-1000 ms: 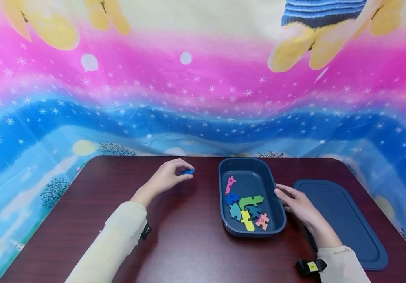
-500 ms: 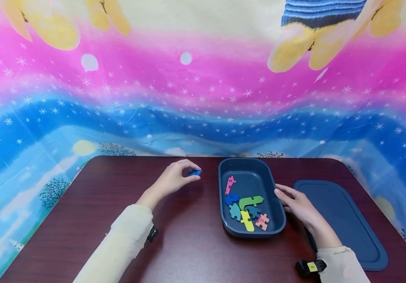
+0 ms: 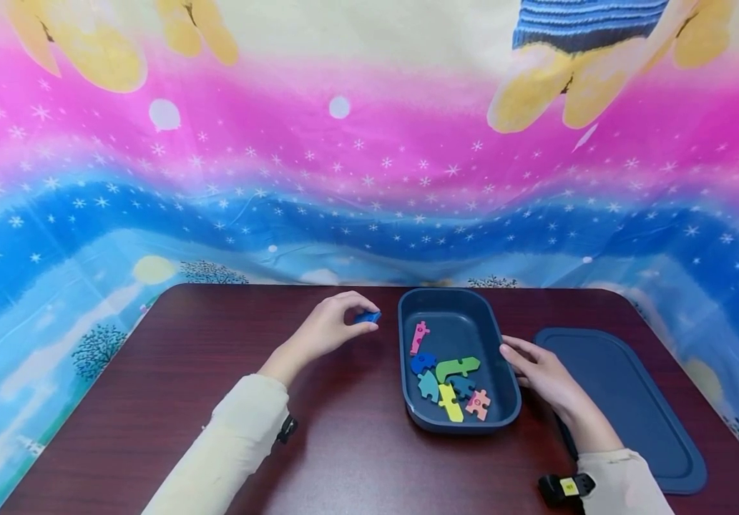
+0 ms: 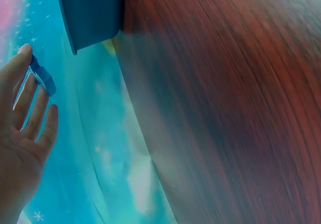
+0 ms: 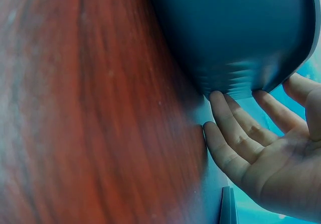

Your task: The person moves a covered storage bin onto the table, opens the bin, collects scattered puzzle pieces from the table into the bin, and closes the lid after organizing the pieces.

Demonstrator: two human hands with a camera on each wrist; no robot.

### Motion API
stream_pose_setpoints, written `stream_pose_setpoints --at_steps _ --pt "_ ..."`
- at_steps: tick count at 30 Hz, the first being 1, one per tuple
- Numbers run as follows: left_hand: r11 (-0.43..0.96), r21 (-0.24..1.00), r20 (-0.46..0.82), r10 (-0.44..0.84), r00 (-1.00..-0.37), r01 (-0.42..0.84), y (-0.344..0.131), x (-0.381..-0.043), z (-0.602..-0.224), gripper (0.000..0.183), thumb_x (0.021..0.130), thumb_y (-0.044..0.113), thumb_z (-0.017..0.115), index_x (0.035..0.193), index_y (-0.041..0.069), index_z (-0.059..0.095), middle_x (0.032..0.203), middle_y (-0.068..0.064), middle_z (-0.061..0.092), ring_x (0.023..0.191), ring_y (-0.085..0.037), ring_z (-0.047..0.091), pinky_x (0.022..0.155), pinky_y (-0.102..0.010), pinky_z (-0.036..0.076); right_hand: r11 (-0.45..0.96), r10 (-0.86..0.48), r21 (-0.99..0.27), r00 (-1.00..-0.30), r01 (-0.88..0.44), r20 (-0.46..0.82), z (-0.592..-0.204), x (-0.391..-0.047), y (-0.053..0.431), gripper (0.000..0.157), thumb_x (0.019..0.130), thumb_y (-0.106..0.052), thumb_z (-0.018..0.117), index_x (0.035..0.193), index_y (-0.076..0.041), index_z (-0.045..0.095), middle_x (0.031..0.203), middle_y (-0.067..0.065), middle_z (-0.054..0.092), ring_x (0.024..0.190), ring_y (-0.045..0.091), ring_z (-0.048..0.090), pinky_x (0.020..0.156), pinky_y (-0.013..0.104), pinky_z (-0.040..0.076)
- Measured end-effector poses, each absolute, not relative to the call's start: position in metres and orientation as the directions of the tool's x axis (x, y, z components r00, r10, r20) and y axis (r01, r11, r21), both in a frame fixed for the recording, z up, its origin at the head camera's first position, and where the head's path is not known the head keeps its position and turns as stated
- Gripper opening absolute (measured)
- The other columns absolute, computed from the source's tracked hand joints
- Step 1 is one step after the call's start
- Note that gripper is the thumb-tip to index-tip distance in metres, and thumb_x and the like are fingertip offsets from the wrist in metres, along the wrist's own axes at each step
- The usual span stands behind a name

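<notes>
My left hand [image 3: 327, 325] pinches a small blue puzzle piece [image 3: 367, 317] between thumb and fingers, above the table just left of a dark blue-grey box [image 3: 410, 411]. The left wrist view shows the blue piece [image 4: 43, 78] at the fingertips, apart from the box wall [image 4: 93, 13]. Inside the box lie several puzzle pieces, among them a pink one [image 3: 418, 337], a green one [image 3: 458, 368], a yellow one [image 3: 450, 402] and an orange-pink one [image 3: 478, 405]. My right hand [image 3: 546, 372] rests its extended fingertips against the box's right side, seen in the right wrist view too [image 5: 261, 143].
A flat dark blue-grey lid [image 3: 639, 408] lies on the table right of the box, partly behind the right forearm. The dark red wooden table [image 3: 150, 400] ends at the back against a printed cloth [image 3: 369, 179].
My left hand has moved right, toward the box, with the blue puzzle piece in its fingers. My right hand and the box have stayed in place.
</notes>
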State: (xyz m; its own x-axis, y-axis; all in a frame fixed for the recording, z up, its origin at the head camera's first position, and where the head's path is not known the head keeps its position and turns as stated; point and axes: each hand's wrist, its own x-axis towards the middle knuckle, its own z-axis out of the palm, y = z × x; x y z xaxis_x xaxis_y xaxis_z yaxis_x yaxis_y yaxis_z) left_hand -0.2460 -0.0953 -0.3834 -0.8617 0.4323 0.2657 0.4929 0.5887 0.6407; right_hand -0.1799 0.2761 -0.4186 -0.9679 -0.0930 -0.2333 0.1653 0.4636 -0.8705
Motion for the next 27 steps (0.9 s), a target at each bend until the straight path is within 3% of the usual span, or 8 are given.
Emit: stream_pose_setpoints --at_steps 5,12,20,27 --pt "0.576 0.642 0.276 0.443 -0.853 0.506 -0.086 -0.245 -0.382 0.026 0.087 0.025 0.078 0.112 0.020 0.073 0.105 0.008 0.066 0.095 -0.010 0.057 0.088 -0.031 0.051 0.470 -0.101 -0.869 -0.968 0.156 -0.228 -0.420 -0.181 0.277 0.074 0.102 -0.051 0.046 0.155 -0.002 0.028 0.147 0.032 0.039 0.122 0.043 0.054 0.096 0.049 0.049" --pt "0.546 0.652 0.263 0.489 -0.831 0.527 -0.072 -0.242 -0.383 0.027 0.088 0.025 0.077 0.114 0.020 0.072 0.107 0.008 0.065 0.097 -0.011 0.057 0.091 -0.038 0.052 0.469 -0.101 -0.869 -0.968 0.159 -0.231 -0.421 -0.181 0.277 0.074 0.102 -0.050 0.046 0.155 -0.002 0.027 0.147 0.032 0.038 0.124 0.044 0.053 0.097 0.050 0.049" --pt "0.529 0.636 0.274 0.527 -0.805 0.562 -0.058 -0.240 -0.387 0.030 0.089 0.028 0.075 0.117 0.017 0.071 0.109 0.008 0.064 0.101 -0.011 0.056 0.091 -0.032 0.051 0.469 -0.101 -0.869 -0.968 0.156 -0.229 -0.420 -0.182 0.277 0.075 0.102 -0.051 0.046 0.155 -0.002 0.028 0.147 0.032 0.038 0.123 0.044 0.053 0.097 0.050 0.049" --pt "0.498 0.650 0.279 0.546 -0.790 0.574 -0.048 -0.238 -0.387 0.027 0.090 0.026 0.075 0.116 0.018 0.071 0.108 0.006 0.064 0.101 -0.011 0.056 0.091 -0.038 0.052 0.463 -0.099 -0.871 -0.968 0.162 -0.233 -0.419 -0.180 0.276 0.075 0.101 -0.053 0.047 0.155 -0.003 0.029 0.147 0.031 0.039 0.124 0.043 0.053 0.097 0.049 0.049"
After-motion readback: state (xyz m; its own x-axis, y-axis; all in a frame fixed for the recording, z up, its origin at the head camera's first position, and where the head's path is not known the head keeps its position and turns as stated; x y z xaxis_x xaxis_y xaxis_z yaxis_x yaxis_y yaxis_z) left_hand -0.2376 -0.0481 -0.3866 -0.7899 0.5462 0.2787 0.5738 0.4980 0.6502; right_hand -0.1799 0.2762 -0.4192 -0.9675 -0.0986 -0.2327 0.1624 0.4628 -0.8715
